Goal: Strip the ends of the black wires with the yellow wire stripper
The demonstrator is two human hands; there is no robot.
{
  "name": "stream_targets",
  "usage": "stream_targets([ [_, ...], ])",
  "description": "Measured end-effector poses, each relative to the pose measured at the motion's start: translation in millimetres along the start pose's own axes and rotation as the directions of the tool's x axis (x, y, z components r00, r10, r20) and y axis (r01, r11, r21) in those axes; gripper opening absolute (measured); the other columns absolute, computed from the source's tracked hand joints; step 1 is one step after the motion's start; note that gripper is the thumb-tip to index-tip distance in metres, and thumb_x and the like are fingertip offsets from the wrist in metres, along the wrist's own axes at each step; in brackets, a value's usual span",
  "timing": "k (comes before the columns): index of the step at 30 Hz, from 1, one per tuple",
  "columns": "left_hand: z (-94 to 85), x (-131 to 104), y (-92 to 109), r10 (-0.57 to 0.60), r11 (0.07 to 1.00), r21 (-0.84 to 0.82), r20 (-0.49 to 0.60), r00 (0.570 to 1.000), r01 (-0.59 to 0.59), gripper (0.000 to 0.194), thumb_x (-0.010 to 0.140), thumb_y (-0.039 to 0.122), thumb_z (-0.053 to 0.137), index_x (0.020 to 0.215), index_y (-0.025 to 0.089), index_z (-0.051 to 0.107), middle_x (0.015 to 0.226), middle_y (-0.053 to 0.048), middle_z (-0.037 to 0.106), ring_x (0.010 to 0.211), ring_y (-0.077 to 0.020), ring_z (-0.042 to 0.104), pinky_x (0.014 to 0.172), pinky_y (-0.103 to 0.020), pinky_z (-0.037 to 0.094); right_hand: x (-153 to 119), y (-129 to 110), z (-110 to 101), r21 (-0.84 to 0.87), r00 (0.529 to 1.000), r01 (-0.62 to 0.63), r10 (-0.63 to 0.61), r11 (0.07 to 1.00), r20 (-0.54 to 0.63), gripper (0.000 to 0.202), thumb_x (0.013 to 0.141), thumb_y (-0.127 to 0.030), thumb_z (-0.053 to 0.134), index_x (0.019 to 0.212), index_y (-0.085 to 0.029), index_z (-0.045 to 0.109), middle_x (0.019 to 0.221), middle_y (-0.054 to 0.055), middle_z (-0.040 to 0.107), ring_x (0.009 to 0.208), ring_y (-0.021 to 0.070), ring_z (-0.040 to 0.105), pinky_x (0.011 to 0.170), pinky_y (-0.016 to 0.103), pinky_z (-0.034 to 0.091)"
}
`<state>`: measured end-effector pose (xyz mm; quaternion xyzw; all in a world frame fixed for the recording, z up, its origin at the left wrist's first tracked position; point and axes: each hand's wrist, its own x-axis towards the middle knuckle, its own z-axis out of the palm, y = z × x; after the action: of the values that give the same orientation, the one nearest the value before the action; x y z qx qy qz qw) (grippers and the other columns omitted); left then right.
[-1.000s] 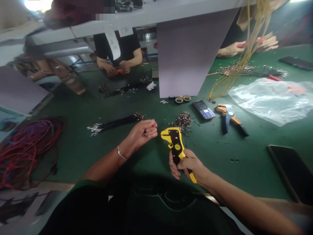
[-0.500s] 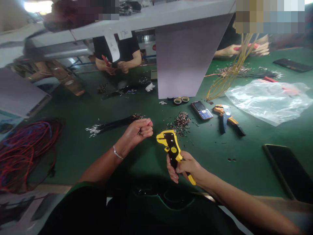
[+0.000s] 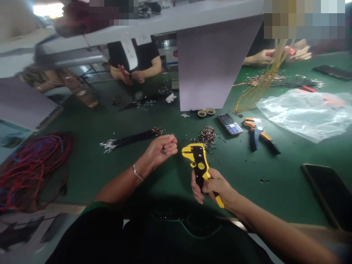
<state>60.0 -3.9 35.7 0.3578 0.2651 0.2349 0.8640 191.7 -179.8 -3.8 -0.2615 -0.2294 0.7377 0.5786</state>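
Observation:
My right hand [image 3: 213,187] is wrapped round the handles of a yellow and black wire stripper [image 3: 199,165], its jaws pointing up and left. My left hand [image 3: 165,148] is closed in a pinch just left of the jaws, not touching them; something small and dark shows between its fingers, too small to name. Behind my left hand lies a bundle of black wires [image 3: 132,139] with bright tips at its left end. Beyond the stripper is a heap of small cut pieces [image 3: 206,136].
A keypad phone [image 3: 230,124], orange and blue pliers [image 3: 258,132], tape rolls [image 3: 202,114], a plastic bag [image 3: 308,112] and a dark phone [image 3: 327,190] lie rightward. Red and blue cables [image 3: 33,165] are at left. A panel [image 3: 209,69] stands ahead; people's hands work beyond.
The whole view has shifted, moving most things slightly to the right in the picture. My hands keep nearly the same poses, with the stripper still in my right hand.

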Motion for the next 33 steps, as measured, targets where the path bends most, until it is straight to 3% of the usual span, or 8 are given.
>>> stream_targets([
  [17,-1.7,-3.7,16.4,-0.002,0.999,0.032,-0.053,0.999,0.003,0.017,0.081,0.010,0.061,0.064,0.010,0.056,0.045,0.008,0.029,0.036,-0.0029,0.028,0.038,-0.016,0.029,-1.2,4.7,5.3,-0.038,0.998,-0.057,0.058,0.998,0.018,0.031,0.051,-0.004,0.049,0.079,-0.014,0.058,0.059,-0.001,0.057,0.045,0.0112,0.048,0.043,0.027,0.044],
  [20,-11.2,-2.9,39.6,0.036,0.999,0.005,-0.171,0.985,-0.036,0.019,0.081,0.007,0.059,0.065,0.012,0.052,0.046,0.008,0.029,0.034,-0.0023,0.028,0.035,-0.014,0.025,-7.3,-7.5,4.1,-0.075,1.000,-0.002,0.003,0.997,0.015,0.031,0.049,-0.005,0.049,0.077,-0.015,0.058,0.059,-0.001,0.056,0.046,0.0124,0.048,0.043,0.029,0.043],
  [22,-18.3,-1.7,56.5,0.176,0.983,0.009,-0.302,0.937,-0.181,0.025,0.081,0.004,0.057,0.060,0.014,0.047,0.043,0.010,0.024,0.031,-0.0008,0.023,0.033,-0.013,0.019,-12.1,-22.6,1.8,-0.092,0.982,0.161,-0.169,0.983,-0.084,0.030,0.050,-0.006,0.051,0.077,-0.017,0.057,0.061,-0.001,0.053,0.051,0.0141,0.049,0.049,0.032,0.044],
  [23,-20.6,-0.9,61.5,0.279,0.958,0.018,-0.305,0.910,-0.288,0.024,0.081,0.003,0.057,0.062,0.014,0.048,0.044,0.010,0.024,0.032,-0.0005,0.024,0.034,-0.011,0.021,-13.7,-30.1,0.2,-0.082,0.944,0.275,-0.285,0.958,-0.165,0.028,0.053,-0.008,0.051,0.077,-0.019,0.056,0.061,-0.002,0.050,0.052,0.0139,0.047,0.050,0.031,0.042],
  [25,-20.9,0.9,61.2,0.359,0.931,0.025,-0.260,0.896,-0.365,0.019,0.083,0.005,0.055,0.065,0.013,0.052,0.044,0.009,0.026,0.034,-0.0013,0.027,0.036,-0.012,0.025,-14.4,-40.5,-3.6,-0.122,0.908,0.326,-0.346,0.938,-0.236,0.025,0.056,-0.009,0.052,0.077,-0.019,0.056,0.063,-0.001,0.048,0.055,0.0146,0.046,0.053,0.033,0.041],
  [27,-16.8,2.0,50.7,0.216,0.976,0.028,-0.168,0.962,-0.214,0.017,0.084,0.009,0.056,0.067,0.010,0.056,0.045,0.008,0.029,0.035,-0.0021,0.027,0.035,-0.013,0.024,-12.3,-41.7,-8.3,-0.161,0.932,0.296,-0.322,0.942,-0.169,0.027,0.055,-0.009,0.053,0.079,-0.019,0.056,0.064,0.000,0.050,0.056,0.0160,0.047,0.054,0.035,0.041],
  [29,-11.5,0.8,39.6,0.226,0.974,0.010,-0.164,0.960,-0.227,0.017,0.084,0.010,0.057,0.067,0.009,0.058,0.046,0.008,0.028,0.036,-0.0020,0.027,0.035,-0.013,0.025,-9.2,-35.8,-13.1,-0.181,0.958,0.240,-0.263,0.954,-0.116,0.029,0.054,-0.009,0.054,0.082,-0.018,0.057,0.065,0.001,0.052,0.057,0.0170,0.048,0.054,0.035,0.041],
  [33,-5.5,-7.8,36.8,0.287,0.957,-0.003,-0.118,0.951,-0.289,0.017,0.086,0.012,0.057,0.069,0.010,0.059,0.049,0.008,0.026,0.038,-0.0021,0.027,0.037,-0.013,0.027,-4.4,-23.5,-16.5,-0.269,0.945,0.215,-0.270,0.939,-0.186,0.030,0.057,-0.008,0.054,0.085,-0.018,0.057,0.070,0.003,0.055,0.062,0.0183,0.050,0.058,0.036,0.042],
])
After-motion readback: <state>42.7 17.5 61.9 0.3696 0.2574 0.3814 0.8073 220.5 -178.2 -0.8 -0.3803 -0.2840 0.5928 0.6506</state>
